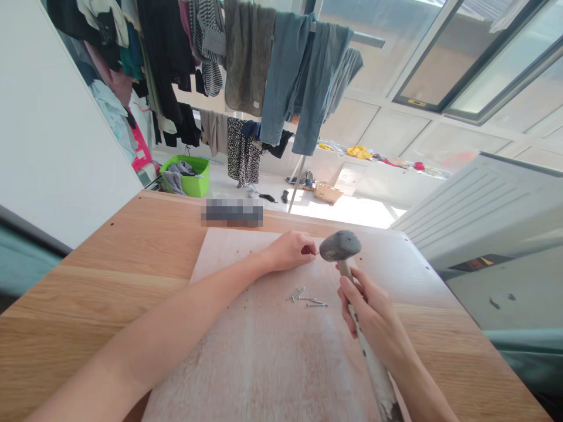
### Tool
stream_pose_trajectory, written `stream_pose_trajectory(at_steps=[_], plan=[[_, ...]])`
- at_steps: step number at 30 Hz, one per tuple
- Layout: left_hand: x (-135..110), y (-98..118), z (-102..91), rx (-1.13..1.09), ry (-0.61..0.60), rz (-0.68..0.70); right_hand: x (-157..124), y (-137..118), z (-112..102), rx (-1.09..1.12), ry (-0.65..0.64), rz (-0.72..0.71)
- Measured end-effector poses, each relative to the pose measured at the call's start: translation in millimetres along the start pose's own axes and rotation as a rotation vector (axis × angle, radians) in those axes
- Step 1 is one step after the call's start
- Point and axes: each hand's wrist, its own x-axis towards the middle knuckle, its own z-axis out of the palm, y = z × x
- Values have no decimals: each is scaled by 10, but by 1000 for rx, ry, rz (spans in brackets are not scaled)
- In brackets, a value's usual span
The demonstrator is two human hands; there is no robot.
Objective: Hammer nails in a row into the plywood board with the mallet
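My right hand [369, 302] is wrapped round the pale, worn handle of a hammer [341, 246] with a thick grey head. The head is raised just right of my left hand [292, 249], near its fingertips. Thumb and finger of the left hand are pinched together over the far part of a whitish wooden board [264, 351]. A thin tip, which looks like a nail [317, 253], shows at those fingers; most of it is hidden. Several loose silver nails [308, 299] lie on the board between my hands. Small dark holes or marks dot the board left of them.
The board lies on a wooden table [65, 293]. A blurred-out dark object [232, 213] sits by the table's far edge. Beyond it are hanging clothes [285, 76] and a green basket [193, 179] with cloth in it. A white ridged panel [475, 199] stands at the right.
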Motion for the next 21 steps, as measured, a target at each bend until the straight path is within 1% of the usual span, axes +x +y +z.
stream_pose_trajectory(at_steps=[2,6,9,11,13,15,17,18,19,21], plan=[[-4,-2,1,-10,-4,9,-3,-3,-10,19,4,1],[-9,10,-16,-36,-18,12,-3,-12,-29,47,-35,30],[-2,81,-114,-16,-34,-18,-2,-18,-23,105,-47,51],[1,177,-233,31,-85,-43,5,-8,-13,137,-35,54],[-8,307,-371,90,-200,-85,18,20,-4,159,-10,48],[-35,449,-492,169,-377,-125,35,59,0,192,10,40],[-77,577,-566,268,-551,-141,50,92,2,232,19,44],[-102,629,-582,319,-615,-149,55,103,3,248,20,50],[-125,670,-585,364,-661,-158,59,109,5,258,22,56],[-165,723,-564,430,-705,-176,61,108,8,269,24,65]])
